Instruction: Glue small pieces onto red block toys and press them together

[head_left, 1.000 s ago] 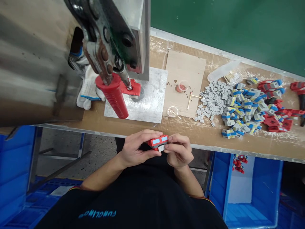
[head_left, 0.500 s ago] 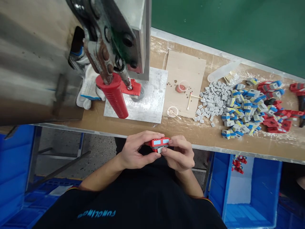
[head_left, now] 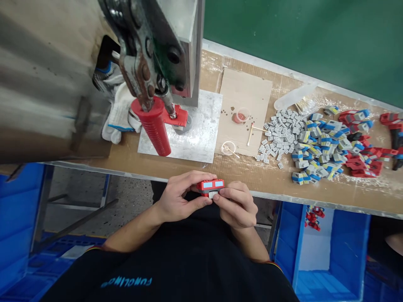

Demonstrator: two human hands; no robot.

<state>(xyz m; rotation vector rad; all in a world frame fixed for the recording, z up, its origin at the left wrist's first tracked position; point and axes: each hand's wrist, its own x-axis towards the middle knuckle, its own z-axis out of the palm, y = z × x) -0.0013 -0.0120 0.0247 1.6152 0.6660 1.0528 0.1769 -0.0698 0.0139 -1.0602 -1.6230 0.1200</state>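
Just off the table's front edge, my left hand [head_left: 181,196] grips a small red toy part [head_left: 211,185] with two pale blue windows and a grey lower section. My right hand [head_left: 238,204] is at its right end, thumb and fingers pinched around the part's lower right. A small light grey piece [head_left: 213,194] sits at the part's lower front, between the fingertips of both hands. How far it is seated cannot be made out.
A press with a red handle [head_left: 154,128] stands over a metal plate [head_left: 201,138] at left. Cardboard [head_left: 242,88] bears two small cups and cotton swabs. Grey pieces [head_left: 280,130], blue-grey parts [head_left: 317,147] and red parts [head_left: 362,161] lie right. Blue bins [head_left: 349,247] stand below.
The fingers of my right hand have shifted slightly down and right, uncovering more of the red part's right end. The camera view has moved slightly.
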